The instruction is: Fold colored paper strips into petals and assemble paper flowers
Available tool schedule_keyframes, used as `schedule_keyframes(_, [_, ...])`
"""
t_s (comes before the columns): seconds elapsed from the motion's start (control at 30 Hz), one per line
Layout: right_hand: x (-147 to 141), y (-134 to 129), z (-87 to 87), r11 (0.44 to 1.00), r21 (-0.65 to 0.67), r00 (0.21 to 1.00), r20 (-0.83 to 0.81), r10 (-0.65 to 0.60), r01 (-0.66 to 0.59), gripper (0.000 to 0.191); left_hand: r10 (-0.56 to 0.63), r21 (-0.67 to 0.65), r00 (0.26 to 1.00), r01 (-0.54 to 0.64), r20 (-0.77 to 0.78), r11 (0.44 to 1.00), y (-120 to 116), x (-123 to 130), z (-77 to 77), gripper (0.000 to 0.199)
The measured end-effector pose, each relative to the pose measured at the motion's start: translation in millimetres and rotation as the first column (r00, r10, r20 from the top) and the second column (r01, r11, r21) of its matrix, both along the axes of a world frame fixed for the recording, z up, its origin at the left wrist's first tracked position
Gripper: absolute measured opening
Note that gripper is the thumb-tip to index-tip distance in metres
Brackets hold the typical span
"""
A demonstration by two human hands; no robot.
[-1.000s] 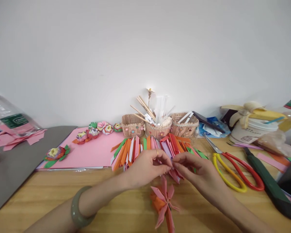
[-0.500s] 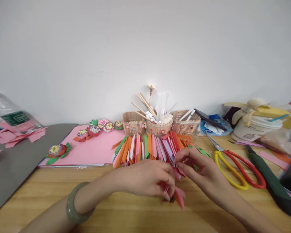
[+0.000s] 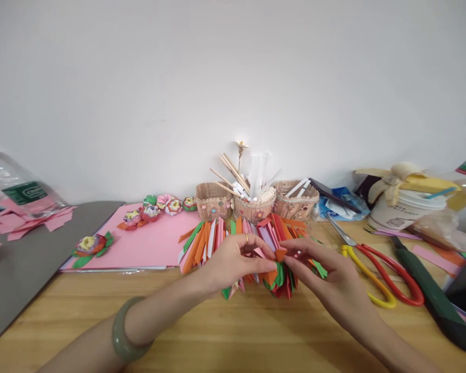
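Note:
My left hand [image 3: 241, 261] is closed, its thumb and fingers pinching a small bundle of folded paper [image 3: 280, 278] in green, orange and red. Opposite it, my right hand [image 3: 326, 269] has its fingertips closed at the orange tip [image 3: 280, 254] of this bundle. How the pieces are joined is hard to make out. Just behind the hands lies a row of folded paper strips [image 3: 207, 241] in orange, pink, white, green and purple, partly hidden by my fingers.
Paper flowers [image 3: 90, 245] rest on a pink sheet [image 3: 151, 248] at left. Small wooden baskets [image 3: 213, 203] with sticks stand against the wall. Scissors [image 3: 392, 272], a dark green tool [image 3: 431, 295] and a cup [image 3: 404, 210] are at right; a plastic bottle [image 3: 23, 189] lies far left.
My left hand has lifted and moved forward, turning so its thumb shows. The right fingertips have come in to meet it. The pink folded piece below the left hand no longer shows.

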State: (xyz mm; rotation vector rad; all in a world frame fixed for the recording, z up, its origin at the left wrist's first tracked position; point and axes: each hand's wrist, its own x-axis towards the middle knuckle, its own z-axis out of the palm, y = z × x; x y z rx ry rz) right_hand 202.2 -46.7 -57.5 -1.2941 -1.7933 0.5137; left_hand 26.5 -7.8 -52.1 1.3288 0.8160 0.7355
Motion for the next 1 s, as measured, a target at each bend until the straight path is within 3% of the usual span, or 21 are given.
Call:
schedule_keyframes(0.23, [0.6, -4.2, -5.8, 0.975, 0.221, 0.988, 0.157, 0.002, -0.037, 0.016, 0.052, 0.093, 0.997, -0.057, 0.053, 0.994, -9.1, 6.0, -8.5, 0.025])
schedule_keyframes(0.4, [-1.0, -7.4, -8.0, 0.899, 0.425, 0.959, 0.281, -0.024, -0.102, 0.019, 0.112, 0.107, 0.994, -0.112, 0.008, 0.988, -17.2, 7.9, -5.8, 0.018])
schedule_keyframes(0.53, [0.5, -5.5, -12.2, 0.853, 0.515, 0.941, 0.323, -0.105, -0.082, 0.015, 0.143, 0.182, 0.989, -0.134, -0.042, 0.974, -20.3, 7.6, -2.3, 0.017])
schedule_keyframes(0.67, [1.3, -4.0, -14.3, 0.836, 0.547, 0.931, 0.323, -0.169, -0.038, 0.008, 0.192, 0.235, 0.975, -0.161, -0.113, 0.959, -20.5, 7.6, -4.3, 0.017])
schedule_keyframes(1.0, [4.9, -2.8, -15.7, 0.891, 0.455, 0.921, 0.350, -0.174, -0.004, 0.006, 0.234, 0.238, 0.953, -0.185, -0.194, 0.953, -22.2, 8.8, -5.7, 0.023])
